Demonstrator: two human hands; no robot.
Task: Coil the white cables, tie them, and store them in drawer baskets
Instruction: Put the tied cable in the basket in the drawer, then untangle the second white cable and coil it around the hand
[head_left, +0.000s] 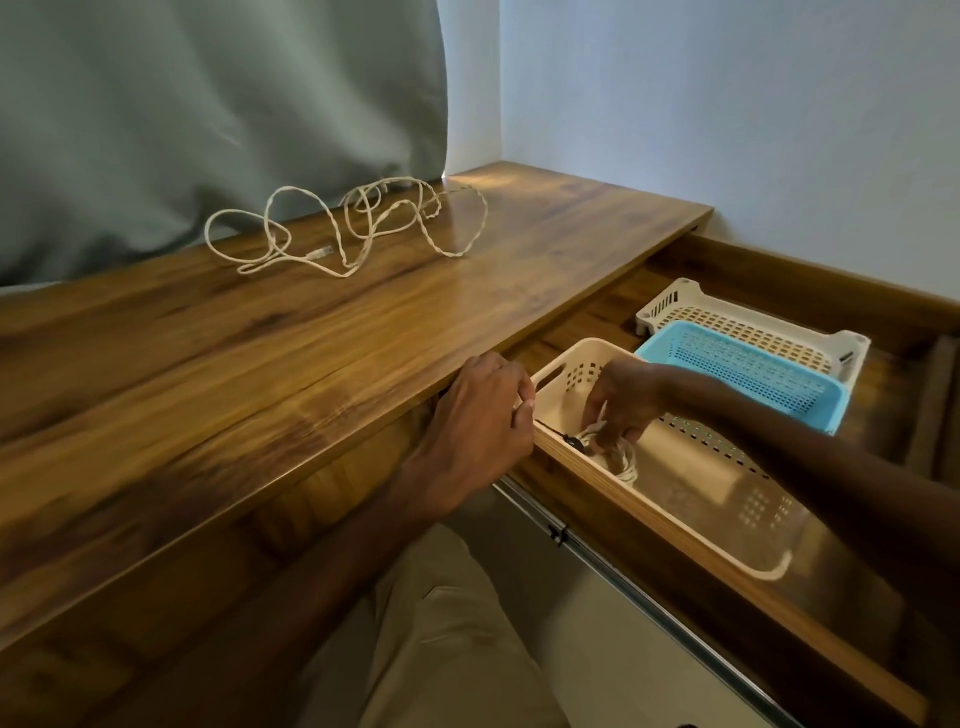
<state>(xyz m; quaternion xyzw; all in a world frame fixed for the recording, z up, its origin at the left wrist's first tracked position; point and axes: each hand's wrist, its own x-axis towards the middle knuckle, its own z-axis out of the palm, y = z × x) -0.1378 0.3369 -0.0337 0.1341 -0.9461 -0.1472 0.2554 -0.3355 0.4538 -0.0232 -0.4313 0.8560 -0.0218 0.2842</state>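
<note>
The right hand (621, 402), grip pinched on a coiled cable (618, 454), should lay it flat in the beige basket (727, 519); the left hand (480, 410) clasps the drawer edge (582, 467).

Bare forearms, no sleeves in view, and beige trousers (441, 649) (lightly creased at the lap).

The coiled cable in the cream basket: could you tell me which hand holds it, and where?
The right hand pinches the coiled cable at the top of its loops, inside the cream basket. The left hand grips the drawer's edge.
</note>
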